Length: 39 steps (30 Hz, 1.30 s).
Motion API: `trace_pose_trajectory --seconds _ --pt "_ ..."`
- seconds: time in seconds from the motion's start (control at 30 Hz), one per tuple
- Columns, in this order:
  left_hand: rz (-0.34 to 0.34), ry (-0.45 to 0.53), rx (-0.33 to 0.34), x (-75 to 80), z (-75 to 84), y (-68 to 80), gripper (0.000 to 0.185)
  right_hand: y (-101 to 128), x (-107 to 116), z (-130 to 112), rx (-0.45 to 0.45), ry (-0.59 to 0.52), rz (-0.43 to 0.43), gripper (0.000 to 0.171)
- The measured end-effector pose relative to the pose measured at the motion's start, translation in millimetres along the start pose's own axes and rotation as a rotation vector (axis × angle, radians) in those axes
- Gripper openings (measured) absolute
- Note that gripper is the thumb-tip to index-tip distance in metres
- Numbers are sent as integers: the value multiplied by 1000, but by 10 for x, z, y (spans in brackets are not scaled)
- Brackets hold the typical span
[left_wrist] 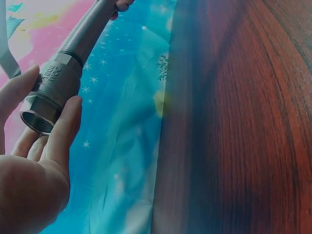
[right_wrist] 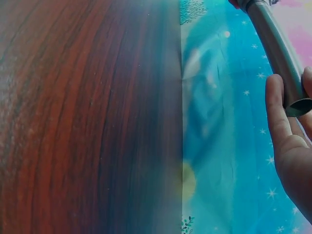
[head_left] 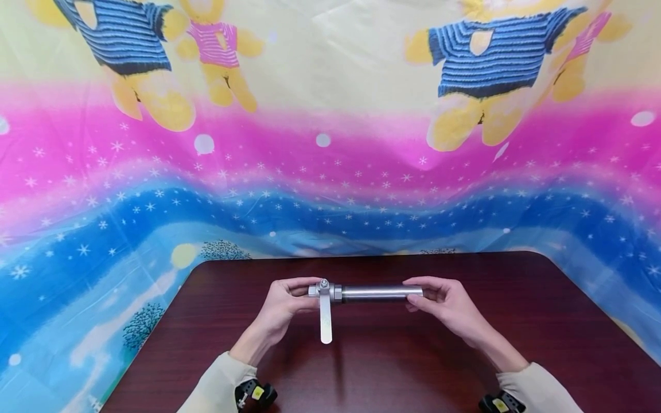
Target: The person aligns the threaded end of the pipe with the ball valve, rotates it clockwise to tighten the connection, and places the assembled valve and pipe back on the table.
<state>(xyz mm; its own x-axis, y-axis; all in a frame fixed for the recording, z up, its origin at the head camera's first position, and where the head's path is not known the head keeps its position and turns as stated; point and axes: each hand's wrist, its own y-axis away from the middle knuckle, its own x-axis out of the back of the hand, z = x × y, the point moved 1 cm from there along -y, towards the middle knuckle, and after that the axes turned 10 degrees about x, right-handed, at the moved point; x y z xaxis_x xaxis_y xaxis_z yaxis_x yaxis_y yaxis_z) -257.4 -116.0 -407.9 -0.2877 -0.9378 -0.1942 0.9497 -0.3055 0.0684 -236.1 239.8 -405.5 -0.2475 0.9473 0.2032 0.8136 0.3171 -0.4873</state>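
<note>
Wood table (head_left: 516, 344), cartoon bear backdrop (head_left: 330, 143)

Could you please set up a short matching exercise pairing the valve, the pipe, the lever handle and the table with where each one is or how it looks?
Things:
1. valve
2. pipe
3. lever handle
4. table

Descriptions:
A. dark reddish wood, under both hands
B. flat strip pointing toward the person
C. held at its free end by the right hand
D. threaded open end, held by the left hand

Pairs: 1-D, 2-C, 3-B, 4-A
</note>
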Motion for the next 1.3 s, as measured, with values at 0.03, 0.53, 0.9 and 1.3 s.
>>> trace_pose_trajectory --seconds 0.03,0.53,0.9,1.3 --pt "-1 1 -2 -3 1 1 50 2 1 0 6 -9 -4 38" --pt "-8 14 -6 -12 -15 -12 50 14 5 -9 17 -42 -21 42" --pt "-3 11 -5 -6 -17 -24 50 5 2 -6 6 -29 -24 40" --pt "0 16 -5 -1 -3 -24 50 -4 -14 3 -1 -10 -14 41"
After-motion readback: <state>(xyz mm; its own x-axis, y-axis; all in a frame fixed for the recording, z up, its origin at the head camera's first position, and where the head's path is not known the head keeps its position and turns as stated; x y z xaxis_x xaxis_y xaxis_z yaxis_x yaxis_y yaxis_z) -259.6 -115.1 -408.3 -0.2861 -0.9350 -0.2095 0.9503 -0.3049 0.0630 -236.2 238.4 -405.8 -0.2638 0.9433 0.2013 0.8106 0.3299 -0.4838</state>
